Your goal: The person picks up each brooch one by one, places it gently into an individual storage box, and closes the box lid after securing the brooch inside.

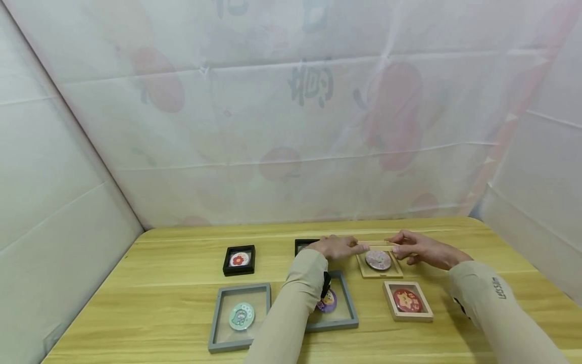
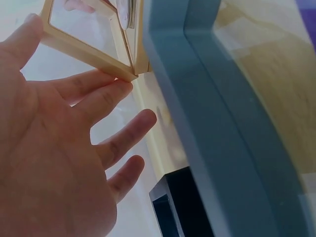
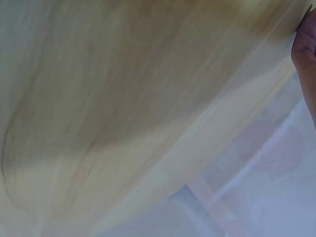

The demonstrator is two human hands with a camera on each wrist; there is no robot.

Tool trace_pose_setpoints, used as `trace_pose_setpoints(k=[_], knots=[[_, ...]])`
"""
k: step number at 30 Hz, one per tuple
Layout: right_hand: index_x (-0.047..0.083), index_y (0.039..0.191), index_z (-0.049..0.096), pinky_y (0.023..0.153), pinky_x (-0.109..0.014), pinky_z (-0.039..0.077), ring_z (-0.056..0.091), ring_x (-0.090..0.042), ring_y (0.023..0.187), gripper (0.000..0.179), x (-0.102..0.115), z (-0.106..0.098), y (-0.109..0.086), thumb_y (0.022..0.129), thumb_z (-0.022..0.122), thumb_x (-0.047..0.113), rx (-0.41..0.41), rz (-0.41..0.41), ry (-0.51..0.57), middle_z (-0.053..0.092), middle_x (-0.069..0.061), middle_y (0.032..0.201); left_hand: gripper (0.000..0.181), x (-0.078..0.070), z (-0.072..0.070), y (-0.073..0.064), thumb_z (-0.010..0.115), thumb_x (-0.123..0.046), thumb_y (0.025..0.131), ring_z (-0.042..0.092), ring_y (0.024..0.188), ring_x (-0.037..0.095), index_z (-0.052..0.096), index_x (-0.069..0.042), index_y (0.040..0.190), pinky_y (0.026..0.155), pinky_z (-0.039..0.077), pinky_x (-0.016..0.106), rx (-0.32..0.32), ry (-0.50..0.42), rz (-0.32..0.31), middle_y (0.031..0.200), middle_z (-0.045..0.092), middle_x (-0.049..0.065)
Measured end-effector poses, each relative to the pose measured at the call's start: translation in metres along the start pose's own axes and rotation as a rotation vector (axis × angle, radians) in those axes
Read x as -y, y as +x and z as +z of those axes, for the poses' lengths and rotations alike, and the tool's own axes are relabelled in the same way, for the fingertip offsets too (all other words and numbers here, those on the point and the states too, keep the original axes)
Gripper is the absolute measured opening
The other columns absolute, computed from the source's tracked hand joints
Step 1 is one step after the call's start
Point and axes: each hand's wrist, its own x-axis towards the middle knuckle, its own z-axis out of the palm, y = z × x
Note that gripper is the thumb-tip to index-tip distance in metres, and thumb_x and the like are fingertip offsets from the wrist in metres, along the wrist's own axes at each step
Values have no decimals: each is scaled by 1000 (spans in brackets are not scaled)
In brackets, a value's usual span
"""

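A light wooden display frame (image 1: 370, 275) lies with its lid raised on the hinge, and a round pinkish-purple badge (image 1: 378, 260) rests inside. My left hand (image 1: 335, 247) holds the lid's left side. In the left wrist view, thumb and forefingers are on opposite edges of the clear-windowed lid (image 2: 86, 53), while the other two fingers stay off it. The right hand (image 1: 429, 251) pinches the lid's right side between thumb and index finger. Only a bit of the right hand (image 3: 305, 49) shows at the right wrist view's edge.
Nearest me on the right is a closed wooden frame (image 1: 388, 298) with a red badge. Two grey-blue frames (image 1: 217, 323) hold green and purple badges; my left forearm partly covers them. A black frame (image 1: 226, 263) has a flower badge. Another black frame (image 1: 306, 241) is partly behind my left hand.
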Motion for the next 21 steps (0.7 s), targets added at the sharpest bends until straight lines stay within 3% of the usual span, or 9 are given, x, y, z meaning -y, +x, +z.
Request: trace_pose_setpoints(k=[7, 14, 17, 21], knots=[[-11, 129, 46, 79, -38, 49, 52, -23, 110, 46, 4, -1, 1, 100, 64, 21, -26, 26, -117, 25, -39, 155, 66, 0, -2, 2, 39, -61, 104, 39, 144, 24, 47, -16, 153, 121, 20, 49, -6, 103, 31, 153, 49, -2], [-6, 122, 52, 78, -40, 49, 49, -46, 126, 42, 2, 1, 0, 96, 71, 21, -35, -3, -206, 31, -39, 152, 61, -2, -1, 0, 46, -60, 103, 51, 133, 19, 52, -18, 147, 116, 28, 43, -1, 151, 38, 142, 59, -4], [-5, 121, 54, 81, -40, 50, 51, -52, 125, 42, 0, 2, 0, 94, 74, 21, -44, -33, -231, 34, -40, 150, 59, -3, 0, 0, 47, -61, 102, 56, 127, 17, 54, -21, 145, 113, 31, 40, -7, 187, 33, 136, 63, -6], [-6, 122, 54, 84, -39, 51, 60, -43, 116, 44, -4, 3, 1, 92, 75, 19, -60, -67, -249, 36, -41, 147, 58, -5, 2, -1, 49, -61, 101, 57, 125, 15, 54, -23, 144, 113, 30, 38, -15, 204, 15, 133, 64, -7]])
